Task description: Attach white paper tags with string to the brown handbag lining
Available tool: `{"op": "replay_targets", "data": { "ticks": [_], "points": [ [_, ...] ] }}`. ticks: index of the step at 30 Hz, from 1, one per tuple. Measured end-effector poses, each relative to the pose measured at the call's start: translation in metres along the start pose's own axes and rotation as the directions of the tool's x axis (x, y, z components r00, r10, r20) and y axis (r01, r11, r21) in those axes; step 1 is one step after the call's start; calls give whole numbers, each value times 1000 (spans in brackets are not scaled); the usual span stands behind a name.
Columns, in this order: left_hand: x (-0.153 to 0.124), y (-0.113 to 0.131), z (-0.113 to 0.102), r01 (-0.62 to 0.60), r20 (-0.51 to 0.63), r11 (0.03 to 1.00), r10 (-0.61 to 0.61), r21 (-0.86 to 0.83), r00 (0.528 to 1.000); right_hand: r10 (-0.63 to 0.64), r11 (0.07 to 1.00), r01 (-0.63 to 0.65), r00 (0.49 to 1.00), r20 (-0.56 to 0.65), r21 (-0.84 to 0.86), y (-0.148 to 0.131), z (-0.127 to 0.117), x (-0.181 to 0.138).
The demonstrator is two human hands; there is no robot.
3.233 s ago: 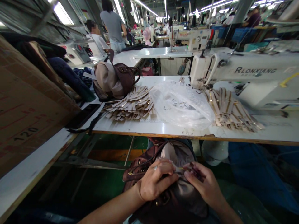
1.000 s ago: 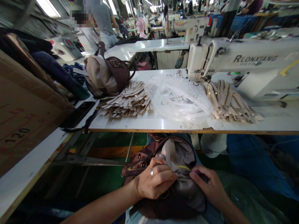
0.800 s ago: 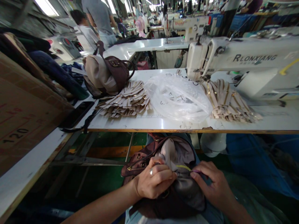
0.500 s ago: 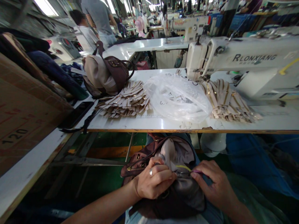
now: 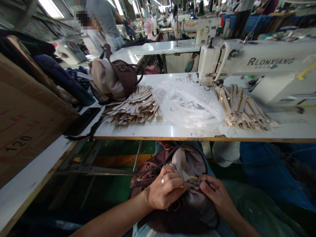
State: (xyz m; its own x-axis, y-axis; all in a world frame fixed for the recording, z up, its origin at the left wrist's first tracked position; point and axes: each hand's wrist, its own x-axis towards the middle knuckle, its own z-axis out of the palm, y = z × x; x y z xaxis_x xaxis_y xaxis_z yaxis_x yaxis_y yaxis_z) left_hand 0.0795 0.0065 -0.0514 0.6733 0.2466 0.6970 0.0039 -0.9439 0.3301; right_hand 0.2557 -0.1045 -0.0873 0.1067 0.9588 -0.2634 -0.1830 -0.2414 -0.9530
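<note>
A dark brown bag [image 5: 153, 164] with brass zips and eyelets lies across my lap, its grey-beige lining [image 5: 197, 200] turned out. My left hand [image 5: 168, 187], a ring on one finger, is closed on a gathered fold of that lining. Close to its fingertips, my right hand [image 5: 213, 191] is pinched shut at the same spot. The thin purple-handled tool seen there earlier is now mostly hidden by the right fingers. A short yellow strip [image 5: 193, 177] shows on the lining between the hands.
On the white table [image 5: 138, 131] are a stack of beige zipper pieces [image 5: 135, 107], a clear plastic bag [image 5: 190, 105], another zipper pile [image 5: 243, 108] and a sewing machine [image 5: 269, 62]. Another brown bag [image 5: 123, 77], a phone [image 5: 82, 121] and a carton [image 5: 32, 121] are left.
My right hand has moved slightly left, closer to my left hand, and the tool's purple handle has gone from clear view. My left hand keeps its hold on the lining.
</note>
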Motion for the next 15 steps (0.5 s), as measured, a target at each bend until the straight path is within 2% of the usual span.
{"op": "replay_targets", "data": {
  "ticks": [3,6,9,11,13,15],
  "points": [
    [0,1,2,40,-10,999,-39,13,999,-20,994,31,994,-112,101,-8,3,-2],
    [-1,0,2,51,0,998,-51,23,999,-41,999,41,983,-180,-4,-13,-5,-1],
    [1,0,0,25,21,1000,-24,-8,999,22,985,-40,994,-107,-168,-14,-14,4],
    [5,3,-2,39,60,999,-38,-4,997,82,972,-83,997,-13,-219,-16,-16,10],
    [10,7,-4,71,132,995,-80,69,988,73,970,-45,991,110,-238,-19,-15,17],
    [14,15,-7,90,225,978,-132,188,965,0,970,49,979,202,-239,-22,-13,23]
  ]
}}
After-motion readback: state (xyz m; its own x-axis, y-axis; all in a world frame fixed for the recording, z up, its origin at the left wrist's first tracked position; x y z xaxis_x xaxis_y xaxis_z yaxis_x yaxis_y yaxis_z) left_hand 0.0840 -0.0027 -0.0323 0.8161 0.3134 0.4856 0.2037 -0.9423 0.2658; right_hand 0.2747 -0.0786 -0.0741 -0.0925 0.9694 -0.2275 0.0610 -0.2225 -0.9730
